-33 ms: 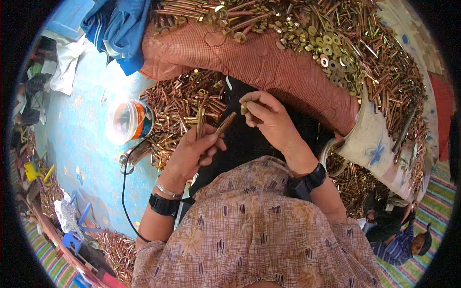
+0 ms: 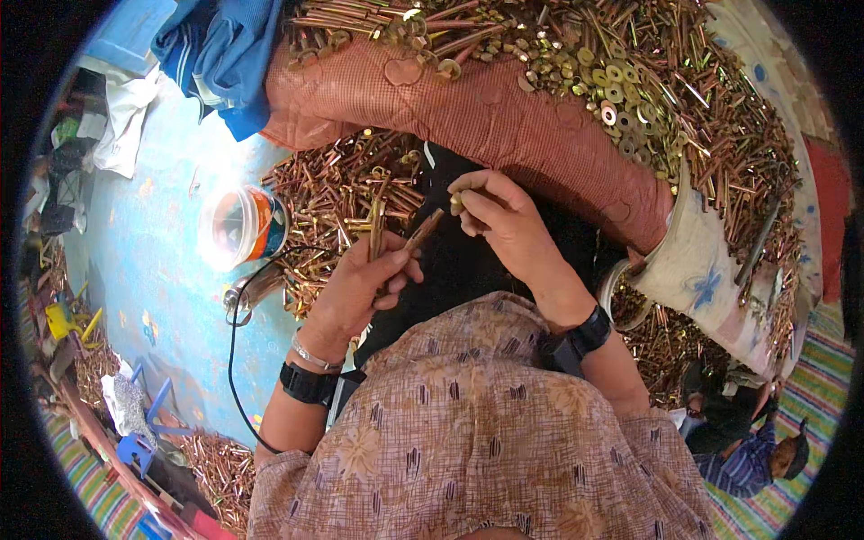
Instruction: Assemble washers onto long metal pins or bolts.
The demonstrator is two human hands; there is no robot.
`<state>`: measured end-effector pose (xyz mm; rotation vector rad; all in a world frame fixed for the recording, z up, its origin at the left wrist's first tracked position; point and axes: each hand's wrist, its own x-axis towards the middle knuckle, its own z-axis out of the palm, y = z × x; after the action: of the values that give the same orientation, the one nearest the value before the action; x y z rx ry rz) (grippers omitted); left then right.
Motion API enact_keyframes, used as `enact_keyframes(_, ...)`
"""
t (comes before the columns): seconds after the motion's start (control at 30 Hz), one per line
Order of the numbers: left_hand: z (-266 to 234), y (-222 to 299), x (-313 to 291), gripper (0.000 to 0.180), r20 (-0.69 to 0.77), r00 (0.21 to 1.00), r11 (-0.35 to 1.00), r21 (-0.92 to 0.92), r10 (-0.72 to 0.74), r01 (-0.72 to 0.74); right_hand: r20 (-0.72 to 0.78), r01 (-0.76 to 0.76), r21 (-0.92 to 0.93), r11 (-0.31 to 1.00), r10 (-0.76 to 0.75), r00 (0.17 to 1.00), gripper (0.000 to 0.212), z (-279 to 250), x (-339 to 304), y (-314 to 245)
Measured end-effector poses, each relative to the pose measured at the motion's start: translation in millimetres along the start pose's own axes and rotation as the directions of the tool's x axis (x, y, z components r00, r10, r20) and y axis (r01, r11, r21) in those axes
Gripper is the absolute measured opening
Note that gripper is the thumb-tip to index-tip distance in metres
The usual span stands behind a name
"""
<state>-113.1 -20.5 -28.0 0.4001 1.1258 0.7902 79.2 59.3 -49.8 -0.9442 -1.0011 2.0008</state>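
My left hand (image 2: 366, 281) is closed round a few slim brass-coloured bolts (image 2: 421, 232), which stick up past the thumb and fingers. To its right, my right hand (image 2: 508, 220) is raised with thumb and fingertips pinched on a small brass-coloured nut (image 2: 457, 200). The hands are apart, with dark cloth below the gap between them. Past my left hand lies a heap of coppery bolts (image 2: 333, 198). Beyond my right hand, loose washers (image 2: 614, 93) and small nuts (image 2: 549, 63) lie on a reddish-brown quilted cloth roll (image 2: 504, 117).
A clear plastic tub (image 2: 229, 229) with an orange side stands on the pale blue sheet (image 2: 162, 279), beside a black cable (image 2: 236, 360). Blue cloth (image 2: 220, 63) hangs at the far left. More bolts (image 2: 720, 135) cover the far right. Another person (image 2: 756, 459) shows at the lower right.
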Motion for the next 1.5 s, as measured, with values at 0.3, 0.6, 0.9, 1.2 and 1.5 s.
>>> enact_keyframes(0.3, -1, -6, 5, 0.012, -0.002, 1.000, 0.999, -0.050, -0.009, 0.009, -0.004, 0.107, -0.350, 0.931, -0.115, 0.993, 0.013, 7, 0, 6)
enact_keyframes(0.6, 0, -2, 2, 0.011, -0.021, 1.000, 1.000, 0.020, -0.018, 0.018, 0.032, 0.069, -0.386, 0.920, -0.061, 0.998, 0.011, 4, 2, 8)
enact_keyframes(0.9, -1, 0, 0, 0.010, -0.137, 0.989, 0.968, 0.249, 0.059, -0.023, -0.062, -0.019, -0.453, 0.891, -0.010, 0.998, 0.018, 13, 7, 15)
enact_keyframes(1.2, -2, -6, 3, 0.010, -0.120, 0.959, 0.830, 0.536, 0.257, -0.155, -0.066, -0.044, -0.443, 0.895, 0.017, 0.998, 0.014, 16, 9, 14)
enact_keyframes(1.5, -5, -5, 4, 0.011, -0.165, 0.962, 0.859, 0.500, 0.217, -0.108, -0.020, -0.172, -0.396, 0.902, 0.179, 0.984, 0.014, 16, 9, 7)
